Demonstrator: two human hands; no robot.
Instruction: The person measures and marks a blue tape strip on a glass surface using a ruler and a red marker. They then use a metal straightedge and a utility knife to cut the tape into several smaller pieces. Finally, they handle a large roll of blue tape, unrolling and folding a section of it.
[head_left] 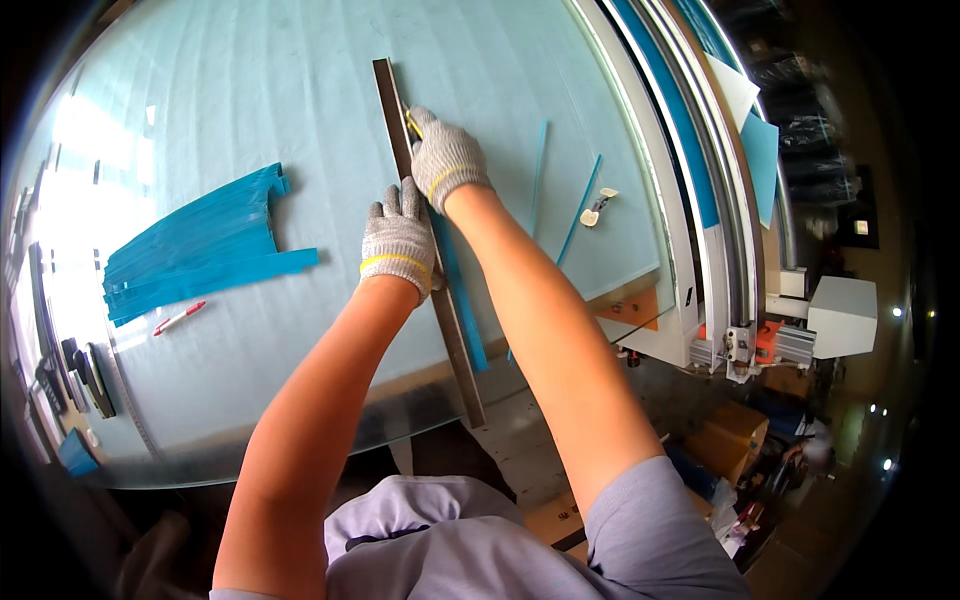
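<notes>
Two gloved hands, left hand (398, 240), right hand (445, 158), steel ruler (428, 240), blue strips (195, 245)

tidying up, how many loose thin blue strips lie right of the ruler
2: one thin blue strip beside the right hand, another blue strip by the small white clip. Others may hide under arms.

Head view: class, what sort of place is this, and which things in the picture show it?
Probably a workshop or small factory. Gloved hands press a long metal straightedge on a large pale cutting table, cut blue strips lie piled, and a machine rail runs alongside.
</notes>
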